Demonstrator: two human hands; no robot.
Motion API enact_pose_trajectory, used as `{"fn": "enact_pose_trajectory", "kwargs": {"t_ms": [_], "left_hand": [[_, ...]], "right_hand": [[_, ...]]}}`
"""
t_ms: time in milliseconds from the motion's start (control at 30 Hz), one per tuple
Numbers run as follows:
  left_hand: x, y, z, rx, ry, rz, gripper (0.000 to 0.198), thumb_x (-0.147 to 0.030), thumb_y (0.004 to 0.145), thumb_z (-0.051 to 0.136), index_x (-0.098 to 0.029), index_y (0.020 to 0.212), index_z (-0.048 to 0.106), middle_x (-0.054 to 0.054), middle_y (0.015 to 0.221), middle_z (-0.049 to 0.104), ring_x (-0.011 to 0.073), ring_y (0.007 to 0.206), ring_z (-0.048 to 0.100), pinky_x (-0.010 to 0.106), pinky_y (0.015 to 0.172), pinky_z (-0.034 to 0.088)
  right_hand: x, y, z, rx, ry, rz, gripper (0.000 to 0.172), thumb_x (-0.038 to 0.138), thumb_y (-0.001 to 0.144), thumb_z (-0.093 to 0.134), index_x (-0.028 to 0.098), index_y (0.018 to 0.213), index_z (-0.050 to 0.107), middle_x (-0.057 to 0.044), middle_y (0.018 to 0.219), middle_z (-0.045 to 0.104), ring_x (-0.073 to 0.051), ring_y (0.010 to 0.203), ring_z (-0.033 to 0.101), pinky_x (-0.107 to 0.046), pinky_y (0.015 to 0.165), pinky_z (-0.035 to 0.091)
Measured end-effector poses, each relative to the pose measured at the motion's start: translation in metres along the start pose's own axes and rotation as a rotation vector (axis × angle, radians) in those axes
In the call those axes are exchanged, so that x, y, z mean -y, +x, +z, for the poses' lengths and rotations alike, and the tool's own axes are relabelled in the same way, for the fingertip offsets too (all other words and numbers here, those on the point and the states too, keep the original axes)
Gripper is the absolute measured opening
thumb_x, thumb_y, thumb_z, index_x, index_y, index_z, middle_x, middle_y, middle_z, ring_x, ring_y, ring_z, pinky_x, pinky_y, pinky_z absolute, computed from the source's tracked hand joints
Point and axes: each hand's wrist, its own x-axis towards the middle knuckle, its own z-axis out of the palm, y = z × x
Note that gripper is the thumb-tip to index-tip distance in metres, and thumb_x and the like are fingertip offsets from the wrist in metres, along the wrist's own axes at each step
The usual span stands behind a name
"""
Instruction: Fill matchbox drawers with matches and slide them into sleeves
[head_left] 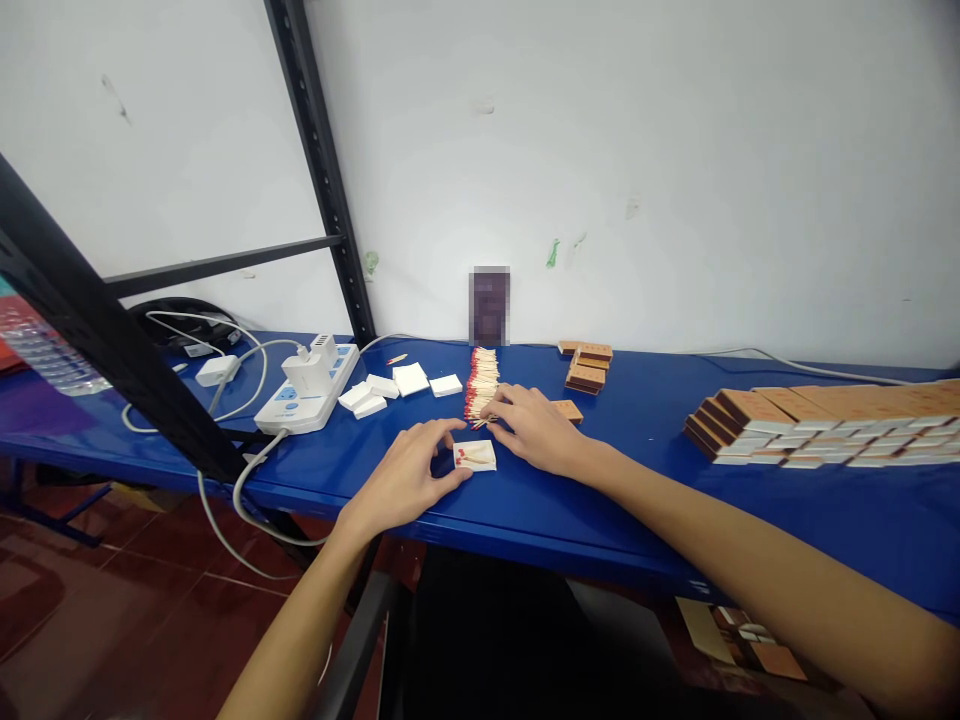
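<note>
A small white matchbox tray [486, 449] lies near the table's front edge with a few red-headed matches in it. My left hand [409, 470] curves round the tray's left end, thumb at its near side and index finger at its far side. Just beyond the tray runs a long pile of matches [484, 380], red heads to the left. My right hand [536, 425] reaches into the near end of this pile, its fingertips pinched on some matches. A brown matchbox sleeve [568, 411] is partly hidden behind the right hand.
Several white trays [409, 379] lie at the left, by a power strip [309, 390] with cables. Brown matchbox sleeves [586, 372] sit at the back; a large stack of matchboxes [817, 425] stands right. A pixelated dark object [489, 305] leans on the wall. Black shelf posts [322, 150] rise left.
</note>
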Motion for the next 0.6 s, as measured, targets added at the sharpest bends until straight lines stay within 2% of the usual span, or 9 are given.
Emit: {"fn": "enact_pose_trajectory", "kwargs": {"t_ms": [167, 367, 600], "left_hand": [[-0.0017, 0.0, -0.0015, 0.009, -0.008, 0.01, 0.046, -0.038, 0.086, 0.063, -0.028, 0.129, 0.052, 0.002, 0.102, 0.062, 0.0197, 0.091, 0.058, 0.037, 0.089, 0.044], [-0.0025, 0.0006, -0.0019, 0.003, 0.002, 0.028, 0.043, -0.038, 0.086, 0.063, -0.026, 0.127, 0.054, 0.002, 0.101, 0.063, 0.02, 0.091, 0.058, 0.037, 0.09, 0.043], [-0.0024, 0.0004, -0.0018, 0.007, -0.003, 0.011, 0.045, -0.039, 0.087, 0.062, -0.028, 0.129, 0.052, 0.002, 0.102, 0.062, 0.0205, 0.091, 0.058, 0.038, 0.09, 0.044]], "right_hand": [[-0.0021, 0.0009, 0.0025, 0.056, 0.005, 0.041, 0.017, 0.021, 0.097, 0.044, 0.02, 0.094, 0.061, -0.006, 0.098, 0.058, -0.02, 0.09, 0.052, -0.031, 0.074, 0.033], [-0.0017, 0.0019, 0.0015, 0.112, -0.039, 0.038, 0.023, 0.024, 0.101, 0.033, 0.019, 0.095, 0.055, -0.007, 0.1, 0.058, -0.02, 0.088, 0.052, -0.032, 0.074, 0.031], [0.004, 0.0013, -0.0035, 0.088, -0.043, -0.001, 0.024, 0.022, 0.101, 0.029, 0.019, 0.096, 0.053, -0.007, 0.099, 0.06, -0.02, 0.089, 0.054, -0.033, 0.075, 0.03]]}}
